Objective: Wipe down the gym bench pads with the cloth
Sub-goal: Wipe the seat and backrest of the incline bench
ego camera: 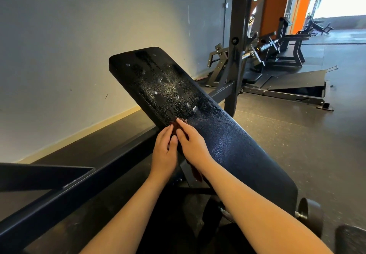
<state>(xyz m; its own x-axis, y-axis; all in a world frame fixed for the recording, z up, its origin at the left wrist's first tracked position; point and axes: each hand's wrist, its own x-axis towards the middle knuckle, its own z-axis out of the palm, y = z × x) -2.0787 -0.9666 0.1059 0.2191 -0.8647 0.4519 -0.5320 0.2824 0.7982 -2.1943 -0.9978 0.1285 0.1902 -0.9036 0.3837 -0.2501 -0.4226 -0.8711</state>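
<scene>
Wall (59,45): pale grey, running along behind the left side of the bench.
Floor (297,144): dark rubber matting, with more gym machines well apart at the far right.
Bench pad (227,144): long, black, textured and tilted upward away from the camera, its top end towards the wall.
Rack upright (237,35): a dark steel post standing just behind the pad's right edge.
Wet patch (166,87): droplets and smears cover the upper half of the pad; the lower half looks evenly shiny.
Right hand (193,144): lies palm down at the pad's left edge, near its middle. Its fingers (181,122) are stretched out nearly straight and press flat on the cloth.
Left hand (164,152): just beside the right one, off the pad's left edge, with its fingers (168,133) loosely extended against the cloth. Whether they pinch it cannot be told.
Cloth (174,124): dark reddish-brown and mostly hidden. A bit shows between the two sets of fingertips on the left edge, and a fold hangs below the right wrist.
</scene>
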